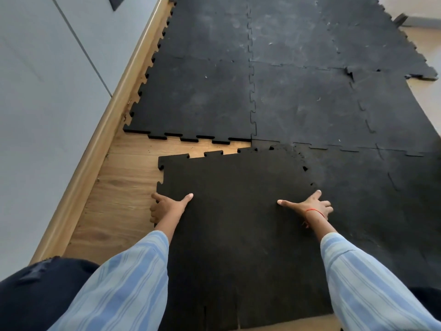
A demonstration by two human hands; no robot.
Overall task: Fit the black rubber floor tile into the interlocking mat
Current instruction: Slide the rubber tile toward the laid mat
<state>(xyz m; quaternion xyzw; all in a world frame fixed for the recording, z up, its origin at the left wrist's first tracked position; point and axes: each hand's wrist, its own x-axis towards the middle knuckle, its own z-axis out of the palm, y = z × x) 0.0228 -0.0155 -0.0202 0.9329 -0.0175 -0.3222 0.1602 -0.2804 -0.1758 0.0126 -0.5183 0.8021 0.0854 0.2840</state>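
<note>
A loose black rubber tile with toothed edges lies on the wooden floor in front of me, slightly skewed. Its far right corner touches the laid interlocking mat; a wedge of bare floor separates its far left edge from the mat's teeth. Its right edge overlaps or abuts the mat's near right tile. My left hand grips the tile's left edge, thumb on top and fingers curled under. My right hand rests at the tile's right edge, thumb spread on top, fingers over the seam.
A grey wall with a wooden skirting board runs along the left. Bare wooden floor shows between skirting and tile. The mat's far right edge is lifted and ragged. My dark-clad knee is at lower left.
</note>
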